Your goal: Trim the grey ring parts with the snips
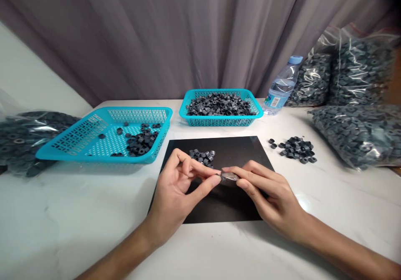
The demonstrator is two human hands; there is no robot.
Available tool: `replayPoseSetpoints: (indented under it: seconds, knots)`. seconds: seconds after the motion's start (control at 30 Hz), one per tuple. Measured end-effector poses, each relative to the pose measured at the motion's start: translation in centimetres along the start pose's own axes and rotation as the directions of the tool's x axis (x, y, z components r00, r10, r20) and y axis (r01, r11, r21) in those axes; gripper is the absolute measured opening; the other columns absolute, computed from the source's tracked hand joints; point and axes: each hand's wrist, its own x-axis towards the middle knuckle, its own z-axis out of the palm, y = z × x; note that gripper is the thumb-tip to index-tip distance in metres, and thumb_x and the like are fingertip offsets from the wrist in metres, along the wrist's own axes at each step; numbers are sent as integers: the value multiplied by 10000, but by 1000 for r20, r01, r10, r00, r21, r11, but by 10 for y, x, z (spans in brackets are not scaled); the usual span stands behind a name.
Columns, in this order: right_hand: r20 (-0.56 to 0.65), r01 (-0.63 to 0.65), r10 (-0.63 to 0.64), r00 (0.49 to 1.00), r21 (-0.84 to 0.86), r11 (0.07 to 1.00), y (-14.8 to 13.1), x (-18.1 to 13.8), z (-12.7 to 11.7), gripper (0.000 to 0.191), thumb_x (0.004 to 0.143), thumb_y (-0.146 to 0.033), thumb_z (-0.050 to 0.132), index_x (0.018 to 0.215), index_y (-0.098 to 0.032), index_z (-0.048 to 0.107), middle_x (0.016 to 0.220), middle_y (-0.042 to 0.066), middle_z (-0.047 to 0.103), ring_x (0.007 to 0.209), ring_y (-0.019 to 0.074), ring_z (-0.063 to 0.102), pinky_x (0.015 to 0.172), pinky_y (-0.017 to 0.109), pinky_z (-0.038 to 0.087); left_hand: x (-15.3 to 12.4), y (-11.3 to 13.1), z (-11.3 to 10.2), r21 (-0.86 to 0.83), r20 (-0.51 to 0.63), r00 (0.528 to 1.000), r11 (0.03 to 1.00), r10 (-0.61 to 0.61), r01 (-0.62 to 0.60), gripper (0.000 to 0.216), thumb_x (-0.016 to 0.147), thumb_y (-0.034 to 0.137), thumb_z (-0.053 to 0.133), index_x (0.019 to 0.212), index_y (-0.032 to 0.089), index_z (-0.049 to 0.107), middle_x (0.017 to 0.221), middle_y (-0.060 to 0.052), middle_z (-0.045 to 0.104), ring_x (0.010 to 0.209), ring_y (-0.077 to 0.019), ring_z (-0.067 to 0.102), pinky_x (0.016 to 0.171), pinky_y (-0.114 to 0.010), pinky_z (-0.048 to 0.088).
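Note:
Over the black mat (232, 207), my left hand (177, 190) pinches a small dark grey part (222, 177) between thumb and forefinger; the fingertips hide most of it. A short, shiny, flat metal piece (231, 176), like a small blade, is gripped in the fingers of my right hand (275, 192). Its tip meets the small part, or lies right beside it. Its other end is hidden in my right fingers. Just behind my left fingers, a small heap of dark grey ring-shaped parts (205, 158) lies on the mat.
A blue basket (103, 159) with some parts stands left; a fuller blue basket (221, 121) stands behind the mat. Loose parts (297, 148) lie on the white table (94, 221) at right. Bags of parts (360, 133) and a water bottle (282, 87) stand right; another bag (28, 133) sits left.

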Motion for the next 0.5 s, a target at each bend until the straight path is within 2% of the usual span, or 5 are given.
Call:
replayPoseSetpoints:
  seconds: [0.27,0.5]
  knots:
    - [-2,11,-11,1000,1,1000,2,0,0,341,1028,-119,526,1340,-166,654,886,50,614,767,150,573,648,282,479,0,-2,-1,58,-7,1000,998,8,-7,441,873,76,743,818,245,340,837,38,765,844,-154,738,820,-301,581]
    - [13,37,-36,999,-62,997,2,-2,-1,343,1021,-112,534,1342,-140,652,909,69,625,769,159,583,659,299,479,0,-1,1,72,9,1000,997,0,0,442,865,75,741,820,247,336,842,25,778,801,-140,709,793,-286,564]
